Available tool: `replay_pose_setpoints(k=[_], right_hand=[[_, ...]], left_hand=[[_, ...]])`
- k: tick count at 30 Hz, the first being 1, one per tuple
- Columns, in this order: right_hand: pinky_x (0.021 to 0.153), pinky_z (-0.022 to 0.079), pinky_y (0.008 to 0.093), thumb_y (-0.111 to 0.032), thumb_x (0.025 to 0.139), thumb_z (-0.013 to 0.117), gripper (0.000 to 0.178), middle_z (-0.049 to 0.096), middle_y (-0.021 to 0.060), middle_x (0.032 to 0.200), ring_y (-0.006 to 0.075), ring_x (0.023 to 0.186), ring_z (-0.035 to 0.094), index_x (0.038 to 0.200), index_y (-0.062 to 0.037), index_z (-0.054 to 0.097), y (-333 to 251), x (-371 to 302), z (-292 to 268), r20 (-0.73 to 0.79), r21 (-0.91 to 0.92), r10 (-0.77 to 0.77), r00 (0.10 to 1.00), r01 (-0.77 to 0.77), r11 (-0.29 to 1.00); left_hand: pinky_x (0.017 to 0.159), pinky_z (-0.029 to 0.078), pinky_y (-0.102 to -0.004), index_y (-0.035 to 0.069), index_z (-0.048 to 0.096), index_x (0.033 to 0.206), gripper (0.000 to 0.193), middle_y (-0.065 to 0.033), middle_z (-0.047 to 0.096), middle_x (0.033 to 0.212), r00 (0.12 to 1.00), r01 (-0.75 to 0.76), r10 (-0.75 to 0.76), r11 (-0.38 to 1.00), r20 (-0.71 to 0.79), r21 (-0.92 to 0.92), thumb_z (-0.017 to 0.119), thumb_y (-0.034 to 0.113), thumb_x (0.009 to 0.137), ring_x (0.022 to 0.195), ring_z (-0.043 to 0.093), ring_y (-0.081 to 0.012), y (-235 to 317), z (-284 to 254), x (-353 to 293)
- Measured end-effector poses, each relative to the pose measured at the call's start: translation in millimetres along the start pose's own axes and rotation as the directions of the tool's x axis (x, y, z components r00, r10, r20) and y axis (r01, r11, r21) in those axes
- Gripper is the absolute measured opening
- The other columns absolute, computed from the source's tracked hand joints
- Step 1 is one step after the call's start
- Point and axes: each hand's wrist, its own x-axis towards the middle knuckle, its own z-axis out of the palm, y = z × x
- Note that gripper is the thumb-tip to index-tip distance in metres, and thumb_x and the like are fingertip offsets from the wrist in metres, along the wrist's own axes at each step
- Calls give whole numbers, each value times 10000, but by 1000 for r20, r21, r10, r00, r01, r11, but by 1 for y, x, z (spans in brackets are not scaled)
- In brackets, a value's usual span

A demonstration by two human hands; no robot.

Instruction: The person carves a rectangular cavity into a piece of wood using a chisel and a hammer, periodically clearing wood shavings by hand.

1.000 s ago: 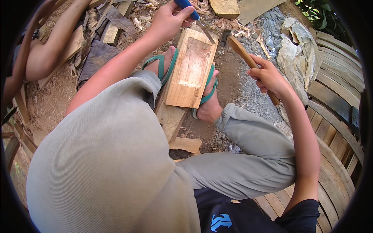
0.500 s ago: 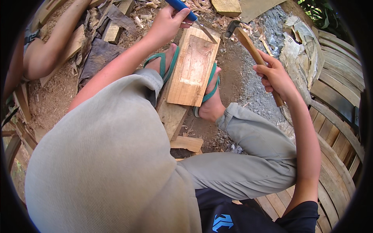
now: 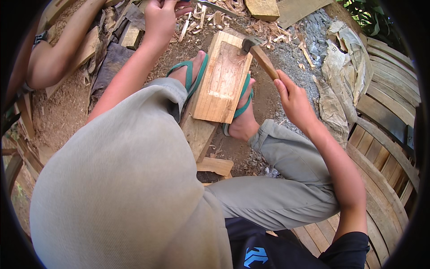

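A thick wooden block (image 3: pixel 209 106) with a shallow rectangular recess cut into its top lies between my sandalled feet, propped on another piece of wood (image 3: pixel 197 134). My right hand (image 3: pixel 293 96) grips a hammer (image 3: pixel 265 62) by its wooden handle. The dark hammer head is at the far right corner of the recess; whether it touches the wood I cannot tell. At the top edge of the view, my left hand (image 3: pixel 160 20) is closed on a chisel (image 3: pixel 217 7). Its blade points right, beyond the block, and most of its blue handle is hidden or out of view.
Wood shavings (image 3: pixel 271 28) and offcuts (image 3: pixel 262 10) litter the ground beyond the block. Crumpled paper (image 3: pixel 336 85) lies on grey gravel at the right, beside curved slatted wood (image 3: pixel 389 121). Another person's arm (image 3: pixel 56 62) reaches in at the left, near boards and bark.
My left hand has moved the chisel off the block, up and to the left, turning its blade sideways. My right hand has brought the hammer left, its head now over the block's far corner.
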Motion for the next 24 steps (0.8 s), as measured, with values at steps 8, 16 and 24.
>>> replay_pose_setpoints(k=[8,16,24], right_hand=[[413,352,248,-387,1110,437,451,424,-37,609,52,456,398,1503,-176,507,-31,-3,-24,365,261,234,901,-340,904],[560,515,423,-380,1078,501,406,682,154,743,324,572,651,1391,-136,589,32,38,-9,167,-264,-380,910,413,872],[588,546,463,-381,1037,563,352,718,165,808,356,660,699,1343,-209,598,14,35,-63,12,-684,-391,920,293,668]], left_hand=[[697,627,-313,-5,538,1128,263,-120,660,983,1000,-17,17,1000,10,-6,529,254,1085,813,702,-197,-3,-2,-2],[687,616,-293,2,546,1130,261,-107,659,972,999,-39,39,999,-26,11,532,259,1083,819,699,-183,11,3,-7],[684,628,-310,-16,550,1120,248,-124,675,965,999,-48,47,997,11,63,561,227,1069,800,721,-197,11,3,-11]])
